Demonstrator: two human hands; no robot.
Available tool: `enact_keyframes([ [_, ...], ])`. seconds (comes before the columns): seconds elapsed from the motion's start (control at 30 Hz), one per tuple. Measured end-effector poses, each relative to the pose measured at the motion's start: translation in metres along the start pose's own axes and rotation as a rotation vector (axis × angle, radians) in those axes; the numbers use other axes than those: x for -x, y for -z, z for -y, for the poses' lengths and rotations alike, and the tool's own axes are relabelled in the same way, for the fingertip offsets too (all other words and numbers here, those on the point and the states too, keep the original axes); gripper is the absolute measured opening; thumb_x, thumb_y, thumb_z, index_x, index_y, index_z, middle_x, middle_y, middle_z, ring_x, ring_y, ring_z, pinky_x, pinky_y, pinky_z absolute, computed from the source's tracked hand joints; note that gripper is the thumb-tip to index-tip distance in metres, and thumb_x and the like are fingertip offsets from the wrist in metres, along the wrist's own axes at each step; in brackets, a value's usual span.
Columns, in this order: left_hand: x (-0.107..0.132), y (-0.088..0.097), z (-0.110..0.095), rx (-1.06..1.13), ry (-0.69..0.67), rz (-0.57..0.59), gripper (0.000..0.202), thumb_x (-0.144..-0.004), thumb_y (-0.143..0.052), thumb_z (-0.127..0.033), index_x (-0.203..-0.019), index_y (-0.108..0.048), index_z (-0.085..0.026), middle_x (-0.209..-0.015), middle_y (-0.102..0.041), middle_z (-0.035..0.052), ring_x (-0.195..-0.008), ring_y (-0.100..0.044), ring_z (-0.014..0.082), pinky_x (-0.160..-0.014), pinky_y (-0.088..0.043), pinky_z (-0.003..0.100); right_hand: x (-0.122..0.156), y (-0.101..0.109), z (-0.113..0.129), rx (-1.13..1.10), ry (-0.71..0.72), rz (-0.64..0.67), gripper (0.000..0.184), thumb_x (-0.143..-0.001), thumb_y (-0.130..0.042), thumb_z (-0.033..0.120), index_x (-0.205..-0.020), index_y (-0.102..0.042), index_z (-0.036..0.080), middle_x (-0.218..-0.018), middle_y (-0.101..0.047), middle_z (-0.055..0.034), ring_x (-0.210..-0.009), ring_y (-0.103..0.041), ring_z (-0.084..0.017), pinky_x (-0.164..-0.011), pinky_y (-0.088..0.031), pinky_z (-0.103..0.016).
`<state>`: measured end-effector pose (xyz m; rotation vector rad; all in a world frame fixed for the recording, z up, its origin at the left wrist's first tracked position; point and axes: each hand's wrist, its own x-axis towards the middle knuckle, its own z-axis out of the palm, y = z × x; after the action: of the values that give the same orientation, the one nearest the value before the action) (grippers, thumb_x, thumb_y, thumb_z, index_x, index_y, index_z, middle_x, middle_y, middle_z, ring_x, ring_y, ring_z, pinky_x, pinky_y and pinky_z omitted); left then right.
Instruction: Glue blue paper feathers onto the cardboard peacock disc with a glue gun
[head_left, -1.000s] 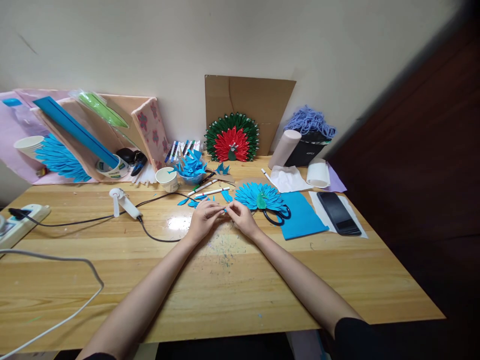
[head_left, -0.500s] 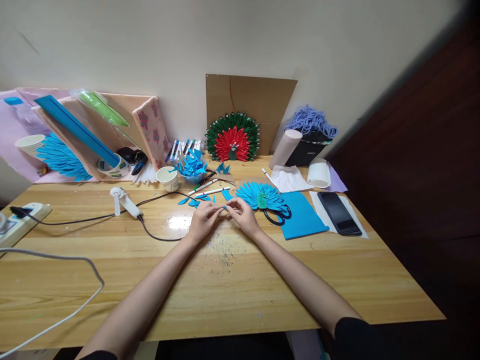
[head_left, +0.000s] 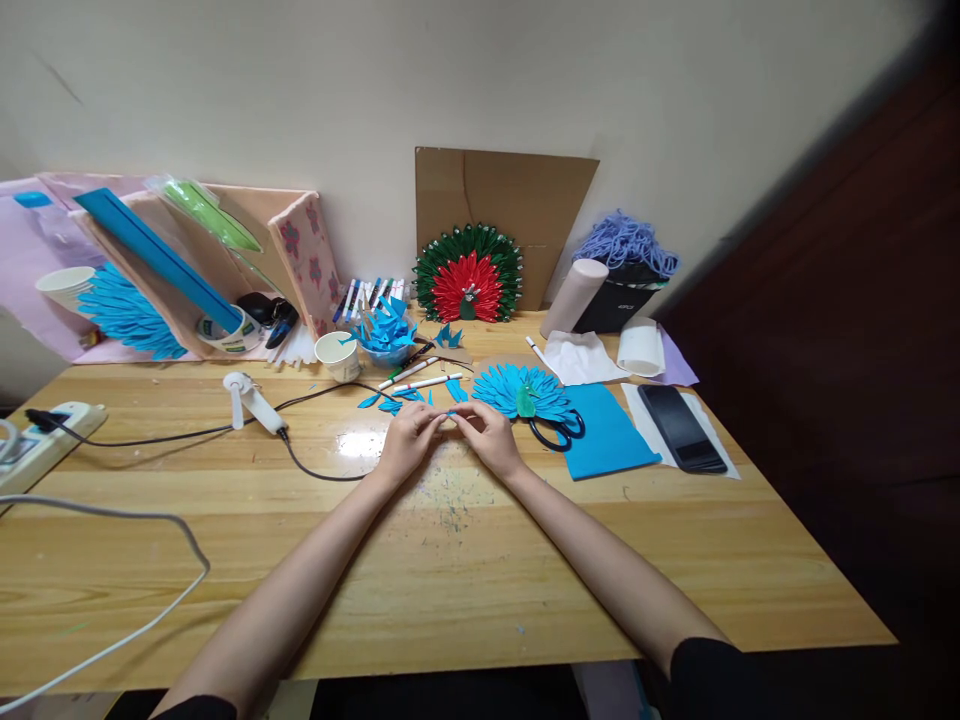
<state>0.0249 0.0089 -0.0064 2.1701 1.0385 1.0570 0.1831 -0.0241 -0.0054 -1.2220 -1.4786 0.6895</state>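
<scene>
My left hand (head_left: 409, 442) and my right hand (head_left: 489, 437) meet over the middle of the table, fingertips pinched together. Between them is a small blue piece (head_left: 451, 414), mostly covered by the fingers; it looks like one of the blue petals. Just beyond lie loose blue petals (head_left: 409, 395) and some pens (head_left: 427, 383). To the right of my right hand rests a blue fan-shaped peacock (head_left: 499, 390) with a green body (head_left: 526, 402). Black-handled scissors (head_left: 553, 432) lie against it, their blades hidden.
A glue gun (head_left: 255, 405) with its black cable lies left of my hands. Behind stand a paper cup (head_left: 339, 357), a bowl of blue scraps (head_left: 386, 340) and a red-green peacock (head_left: 469, 280). Blue sheet (head_left: 607, 440) and phone (head_left: 682, 428) lie right; a power strip (head_left: 52, 445) sits left.
My fingers have shifted slightly around the small blue piece, the right ones lying a bit flatter. The whole view has moved a little; the other things stay put.
</scene>
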Motion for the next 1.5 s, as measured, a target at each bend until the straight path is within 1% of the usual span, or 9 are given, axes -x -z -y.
enact_keyframes([
  [0.2, 0.0, 0.001, -0.004, -0.042, -0.031, 0.007, 0.02, -0.085, -0.049, -0.029, -0.087, -0.066, -0.02, -0.079, -0.063, 0.0052, -0.079, -0.055, 0.0174, -0.071, -0.042, 0.03, 0.0, 0.0, -0.001, 0.01, 0.004, -0.002, 0.014, -0.08, -0.056, 0.029, -0.082, -0.065, 0.018, -0.083, -0.065, -0.0057, -0.077, -0.062, -0.017, -0.069, -0.051, -0.029],
  [0.53, 0.0, -0.001, -0.006, -0.184, -0.063, 0.028, 0.01, -0.08, -0.052, -0.022, -0.074, -0.06, -0.019, -0.07, -0.058, 0.0033, -0.072, -0.052, 0.0174, -0.068, -0.039, 0.03, 0.003, -0.001, -0.005, 0.073, -0.037, 0.074, 0.012, -0.078, -0.056, 0.028, -0.076, -0.063, 0.018, -0.072, -0.065, -0.004, -0.065, -0.06, -0.016, -0.062, -0.048, -0.027],
  [0.67, 0.0, -0.002, -0.009, -0.211, -0.07, 0.021, 0.009, -0.079, -0.051, -0.019, -0.077, -0.06, -0.019, -0.073, -0.059, 0.0038, -0.073, -0.052, 0.0177, -0.069, -0.039, 0.03, 0.004, -0.002, -0.006, 0.085, -0.06, 0.039, 0.013, -0.077, -0.056, 0.028, -0.075, -0.062, 0.017, -0.069, -0.064, -0.0035, -0.061, -0.058, -0.014, -0.058, -0.047, -0.026],
  [0.8, -0.001, -0.002, -0.009, -0.208, -0.045, -0.009, 0.011, -0.081, -0.05, -0.02, -0.08, -0.061, -0.019, -0.076, -0.06, 0.0044, -0.075, -0.053, 0.0183, -0.07, -0.04, 0.031, 0.003, -0.002, -0.004, 0.079, -0.049, -0.035, 0.012, -0.076, -0.056, 0.027, -0.073, -0.061, 0.017, -0.067, -0.063, -0.0023, -0.057, -0.057, -0.013, -0.056, -0.047, -0.025],
  [0.97, -0.001, 0.001, -0.006, -0.07, 0.11, -0.177, 0.016, -0.083, -0.048, -0.024, -0.079, -0.062, -0.019, -0.081, -0.063, 0.0049, -0.081, -0.056, 0.0182, -0.074, -0.042, 0.031, 0.001, 0.002, -0.003, 0.087, -0.045, -0.195, 0.011, -0.077, -0.055, 0.026, -0.073, -0.06, 0.018, -0.068, -0.063, -0.0031, -0.062, -0.059, -0.015, -0.06, -0.049, -0.027],
  [1.03, -0.001, 0.002, -0.005, 0.004, 0.154, -0.198, 0.018, -0.084, -0.048, -0.028, -0.078, -0.062, -0.019, -0.081, -0.064, 0.0053, -0.081, -0.057, 0.018, -0.073, -0.043, 0.03, 0.001, 0.003, -0.003, 0.07, -0.041, -0.232, 0.012, -0.078, -0.054, 0.028, -0.077, -0.061, 0.018, -0.072, -0.064, -0.0043, -0.066, -0.06, -0.016, -0.064, -0.051, -0.03],
  [1.2, -0.002, 0.001, -0.004, 0.214, 0.228, -0.078, 0.025, -0.082, -0.051, -0.039, -0.076, -0.064, -0.018, -0.077, -0.063, 0.005, -0.073, -0.058, 0.0163, -0.066, -0.045, 0.026, 0.003, 0.002, -0.001, 0.033, 0.019, -0.134, 0.014, -0.079, -0.055, 0.028, -0.082, -0.065, 0.019, -0.083, -0.065, -0.0058, -0.074, -0.061, -0.017, -0.071, -0.052, -0.032],
  [1.3, -0.003, 0.0, -0.001, 0.335, 0.31, -0.113, 0.026, -0.079, -0.054, -0.041, -0.076, -0.064, -0.017, -0.076, -0.064, 0.0045, -0.071, -0.059, 0.0159, -0.065, -0.046, 0.026, 0.004, 0.001, 0.001, 0.03, 0.048, -0.083, 0.014, -0.08, -0.054, 0.028, -0.085, -0.066, 0.021, -0.085, -0.066, -0.0057, -0.076, -0.062, -0.017, -0.072, -0.053, -0.032],
  [1.5, -0.004, 0.0, 0.002, 0.433, 0.4, -0.136, 0.026, -0.073, -0.061, -0.041, -0.078, -0.065, -0.016, -0.074, -0.065, 0.0046, -0.069, -0.06, 0.0161, -0.065, -0.048, 0.027, 0.003, 0.0, 0.001, 0.003, 0.048, -0.033, 0.016, -0.081, -0.054, 0.027, -0.088, -0.066, 0.02, -0.087, -0.065, -0.0063, -0.075, -0.062, -0.016, -0.068, -0.055, -0.03],
])
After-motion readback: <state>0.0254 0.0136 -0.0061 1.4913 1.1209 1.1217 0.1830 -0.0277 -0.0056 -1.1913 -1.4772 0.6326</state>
